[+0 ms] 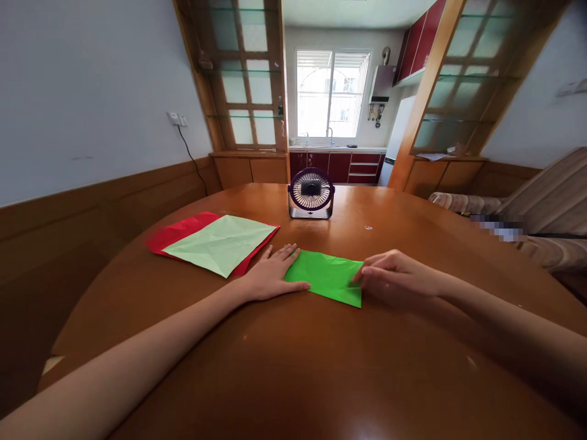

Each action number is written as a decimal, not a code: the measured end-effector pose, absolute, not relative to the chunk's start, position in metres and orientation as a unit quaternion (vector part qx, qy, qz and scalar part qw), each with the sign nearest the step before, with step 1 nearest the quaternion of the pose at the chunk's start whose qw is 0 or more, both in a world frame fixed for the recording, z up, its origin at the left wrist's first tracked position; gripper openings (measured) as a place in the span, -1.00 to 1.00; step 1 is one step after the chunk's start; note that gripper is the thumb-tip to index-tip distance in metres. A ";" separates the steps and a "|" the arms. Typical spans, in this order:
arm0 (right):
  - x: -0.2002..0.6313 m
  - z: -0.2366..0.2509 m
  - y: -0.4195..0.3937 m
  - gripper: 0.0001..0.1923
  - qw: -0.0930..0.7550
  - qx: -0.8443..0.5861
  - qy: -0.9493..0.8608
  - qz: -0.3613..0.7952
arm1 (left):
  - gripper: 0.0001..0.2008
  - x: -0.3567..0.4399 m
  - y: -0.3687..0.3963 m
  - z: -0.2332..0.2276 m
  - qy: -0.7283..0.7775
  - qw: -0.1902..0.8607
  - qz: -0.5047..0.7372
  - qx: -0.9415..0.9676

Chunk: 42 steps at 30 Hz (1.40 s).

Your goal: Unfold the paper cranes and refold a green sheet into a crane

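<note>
A bright green sheet of paper [328, 278], folded into a rectangle, lies on the wooden table in front of me. My left hand [275, 272] rests flat over its left end, fingers spread and thumb along the near edge. At the opposite end, my right hand [394, 272] has its fingers curled together with the thumb against the paper's right edge; the fingertips are slightly blurred. To the left lies a pale green sheet [222, 241] with fold creases, on top of red paper [181, 232].
A small dark fan [312, 190] stands on the table [293, 379] beyond the green paper. A tiny light-coloured scrap [368, 227] lies right of the fan. A striped sofa [545, 201] is at the right, and a black cord [190, 153] hangs from a wall socket at the left.
</note>
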State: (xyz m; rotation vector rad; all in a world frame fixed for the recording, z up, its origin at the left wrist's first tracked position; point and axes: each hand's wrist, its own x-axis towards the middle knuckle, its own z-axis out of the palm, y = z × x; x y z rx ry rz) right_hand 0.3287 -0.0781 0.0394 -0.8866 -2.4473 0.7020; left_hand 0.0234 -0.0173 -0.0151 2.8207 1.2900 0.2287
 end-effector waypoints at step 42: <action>0.308 0.034 -0.036 -0.81 0.427 -0.265 -0.851 -0.151 | -0.71 0.006 -0.026 0.004 0.246 -0.163 0.509 0.808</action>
